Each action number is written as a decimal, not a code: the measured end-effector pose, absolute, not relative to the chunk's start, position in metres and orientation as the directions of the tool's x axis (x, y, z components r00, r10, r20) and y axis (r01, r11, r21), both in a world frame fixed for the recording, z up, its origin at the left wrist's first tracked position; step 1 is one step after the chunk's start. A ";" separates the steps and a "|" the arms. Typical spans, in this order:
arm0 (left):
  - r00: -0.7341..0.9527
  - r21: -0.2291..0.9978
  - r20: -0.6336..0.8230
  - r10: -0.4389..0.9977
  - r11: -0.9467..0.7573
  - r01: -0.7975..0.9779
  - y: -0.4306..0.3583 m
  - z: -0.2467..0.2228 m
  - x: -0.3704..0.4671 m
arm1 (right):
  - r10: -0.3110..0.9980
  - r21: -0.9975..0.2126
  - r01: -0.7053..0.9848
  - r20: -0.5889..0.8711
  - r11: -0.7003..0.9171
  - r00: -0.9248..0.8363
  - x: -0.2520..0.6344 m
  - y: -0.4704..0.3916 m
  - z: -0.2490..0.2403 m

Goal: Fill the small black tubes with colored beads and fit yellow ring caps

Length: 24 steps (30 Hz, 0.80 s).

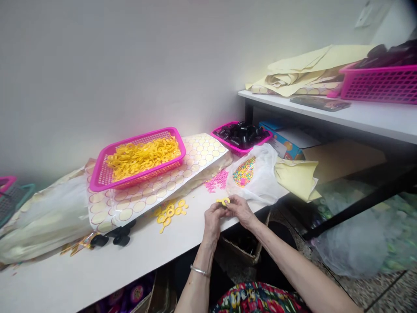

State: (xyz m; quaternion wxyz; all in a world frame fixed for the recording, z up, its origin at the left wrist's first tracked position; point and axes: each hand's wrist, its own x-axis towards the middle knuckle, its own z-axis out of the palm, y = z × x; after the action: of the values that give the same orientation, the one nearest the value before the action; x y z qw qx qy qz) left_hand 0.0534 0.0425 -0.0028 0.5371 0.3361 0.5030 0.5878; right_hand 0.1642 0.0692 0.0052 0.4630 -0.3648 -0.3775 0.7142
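Note:
A small yellow plastic piece [223, 201] with a round ring end is held between both hands above the table's front edge. My left hand [213, 214] pinches its left part, and my right hand [239, 209] has its fingertips at the ring. Just beyond the hands lie small pink pieces [217, 181] in a loose pile. A white plastic bag [265, 174] holding many coloured beads [244, 172] lies open behind my right hand. Several loose yellow pieces [170, 212] are spread on the table to the left of my hands.
A pink basket [97, 174] of yellow pieces sits on sticker sheets [169, 184]. Black parts [121, 237] lie at the left front. Another pink basket [239, 152] holds black parts. A raised shelf [358, 116] stands at right; an open box [243, 252] is below the table edge.

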 end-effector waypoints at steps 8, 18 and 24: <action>-0.226 0.999 0.034 0.974 -0.034 0.003 0.034 -0.001 0.070 | 0.963 -0.932 -0.293 -0.151 -0.214 -0.223 0.174 0.045 0.017; 0.120 0.910 0.299 0.947 -0.321 0.262 0.003 0.037 0.070 | 0.833 -0.854 -0.253 -0.306 -0.454 -0.461 0.223 0.016 0.055; 0.088 0.922 0.308 0.947 -0.320 0.217 -0.014 0.034 0.092 | 0.855 -0.813 -0.388 -0.237 -0.434 -0.461 0.220 0.000 0.057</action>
State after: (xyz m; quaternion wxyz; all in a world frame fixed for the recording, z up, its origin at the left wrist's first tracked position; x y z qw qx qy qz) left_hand 0.0922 -0.0141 0.0339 0.3655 0.6407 0.4544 0.4995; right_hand 0.2199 -0.0002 0.0575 0.3991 -0.3323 -0.3515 0.7790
